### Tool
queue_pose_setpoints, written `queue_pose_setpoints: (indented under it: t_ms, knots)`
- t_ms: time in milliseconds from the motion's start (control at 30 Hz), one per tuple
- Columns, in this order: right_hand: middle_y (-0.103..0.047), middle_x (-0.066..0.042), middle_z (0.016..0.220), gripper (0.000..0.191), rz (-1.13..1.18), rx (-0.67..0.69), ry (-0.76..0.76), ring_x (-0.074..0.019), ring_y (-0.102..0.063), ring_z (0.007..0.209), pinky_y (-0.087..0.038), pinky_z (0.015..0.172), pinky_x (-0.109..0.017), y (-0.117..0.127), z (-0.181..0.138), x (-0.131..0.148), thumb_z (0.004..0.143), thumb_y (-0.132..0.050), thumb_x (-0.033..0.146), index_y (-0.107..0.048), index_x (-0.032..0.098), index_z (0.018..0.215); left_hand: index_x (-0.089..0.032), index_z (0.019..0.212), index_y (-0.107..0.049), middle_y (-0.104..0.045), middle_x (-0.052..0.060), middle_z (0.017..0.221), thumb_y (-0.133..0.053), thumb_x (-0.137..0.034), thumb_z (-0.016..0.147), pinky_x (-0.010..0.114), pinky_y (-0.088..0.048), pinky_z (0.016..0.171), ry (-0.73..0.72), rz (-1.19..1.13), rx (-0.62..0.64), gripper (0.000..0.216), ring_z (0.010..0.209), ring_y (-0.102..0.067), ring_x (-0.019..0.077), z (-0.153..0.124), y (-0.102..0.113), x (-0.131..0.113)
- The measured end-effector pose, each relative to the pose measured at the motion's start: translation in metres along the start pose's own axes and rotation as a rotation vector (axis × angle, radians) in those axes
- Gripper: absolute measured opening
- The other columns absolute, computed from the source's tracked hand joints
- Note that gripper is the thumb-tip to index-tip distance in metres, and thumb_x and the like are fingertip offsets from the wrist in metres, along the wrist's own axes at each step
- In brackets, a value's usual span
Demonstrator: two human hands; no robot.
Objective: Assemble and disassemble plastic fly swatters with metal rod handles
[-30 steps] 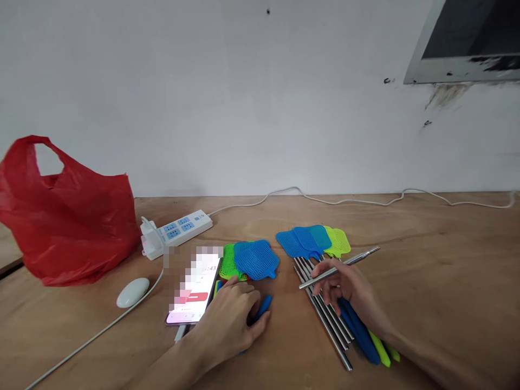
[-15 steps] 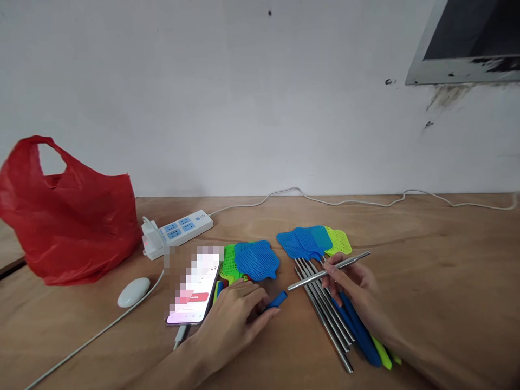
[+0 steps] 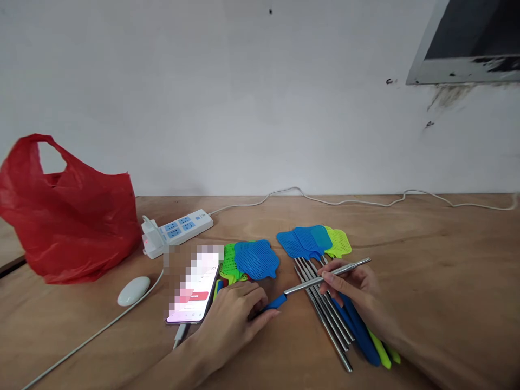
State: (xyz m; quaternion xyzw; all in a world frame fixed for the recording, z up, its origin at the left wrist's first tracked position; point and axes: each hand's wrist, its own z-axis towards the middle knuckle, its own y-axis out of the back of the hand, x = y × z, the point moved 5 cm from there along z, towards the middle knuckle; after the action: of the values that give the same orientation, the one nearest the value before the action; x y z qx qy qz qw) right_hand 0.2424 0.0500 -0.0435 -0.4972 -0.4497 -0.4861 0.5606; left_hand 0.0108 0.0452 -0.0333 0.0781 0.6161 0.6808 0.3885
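Observation:
My left hand (image 3: 239, 311) is closed around a blue plastic handle (image 3: 278, 301), whose end sticks out between thumb and fingers. A metal rod (image 3: 309, 284) is pinched in my right hand (image 3: 353, 284); its left end meets the tip of the blue handle. Under that hand lie several loose metal rods (image 3: 325, 314), with blue handles (image 3: 361, 333) and yellow-green handles (image 3: 382, 349) beside them. Blue fly swatter heads (image 3: 303, 242) and a yellow-green one (image 3: 339, 242) lie beyond. Past my left hand rest more swatter heads, blue (image 3: 257, 260) and green (image 3: 229, 264).
A lit phone (image 3: 197, 287), partly pixelated, lies left of my left hand with a cable plugged in. Further left are a white mouse-shaped object (image 3: 133, 291), a power strip (image 3: 182, 230) and a red plastic bag (image 3: 77, 216). A white cord (image 3: 349, 202) runs along the wall.
The metal rod in my right hand has moved slightly left and down, so its end, apart from the blue handle before, now meets it. My left hand has stayed nearly still.

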Motion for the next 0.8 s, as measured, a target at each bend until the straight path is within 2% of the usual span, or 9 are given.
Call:
queue_pose_setpoints:
  t_ms: [167,367,600,700,800]
  knots:
    - [-0.072,-0.005,0.064,0.035,0.028,0.066,-0.030,-0.0095,-0.052,0.047,-0.042,0.042,-0.019,-0.005,-0.001,-0.002,0.076,-0.080,0.049,-0.071,0.015,0.082,-0.019,0.080,-0.059,-0.066,0.001,0.077,-0.067,-0.037,0.093,0.026,-0.039,0.060,-0.043,-0.019,-0.037,0.023,0.068,-0.060,0.0180,-0.001,0.001,0.000]
    - [-0.071,-0.006,0.072,0.036,0.064,0.240,-0.054,-0.0135,-0.058,0.061,-0.048,0.046,-0.019,-0.021,-0.009,0.002,0.086,-0.067,0.053,-0.073,0.018,0.090,-0.019,0.079,-0.060,-0.064,0.001,0.073,-0.051,-0.053,0.099,0.025,-0.038,0.057,-0.096,-0.082,-0.070,0.041,0.064,-0.058,0.0166,-0.002,0.003,-0.005]
    - [-0.068,-0.002,0.076,0.028,-0.095,0.313,-0.099,-0.0109,-0.056,0.061,-0.051,0.053,-0.020,-0.025,-0.015,-0.004,0.085,-0.071,0.047,-0.076,0.021,0.096,-0.019,0.078,-0.061,-0.065,0.001,0.071,-0.047,-0.056,0.099,0.025,-0.039,0.057,-0.166,-0.095,-0.092,0.045,0.062,-0.060,0.0158,-0.004,0.002,-0.014]
    - [-0.066,-0.002,0.076,0.030,-0.117,0.313,-0.102,-0.0110,-0.056,0.060,-0.050,0.052,-0.020,-0.027,-0.016,-0.004,0.084,-0.071,0.049,-0.076,0.021,0.094,-0.019,0.078,-0.061,-0.066,0.000,0.070,-0.048,-0.055,0.099,0.026,-0.039,0.056,-0.174,-0.114,-0.085,0.043,0.061,-0.060,0.0157,-0.005,0.001,-0.018]
    - [-0.065,-0.002,0.071,0.035,-0.108,0.238,-0.057,-0.0110,-0.056,0.058,-0.049,0.050,-0.020,-0.024,-0.013,0.000,0.084,-0.069,0.053,-0.074,0.019,0.084,-0.021,0.083,-0.062,-0.068,0.000,0.077,-0.054,-0.050,0.098,0.027,-0.044,0.061,-0.140,-0.148,-0.089,0.035,0.070,-0.064,0.0176,-0.005,0.006,-0.019]
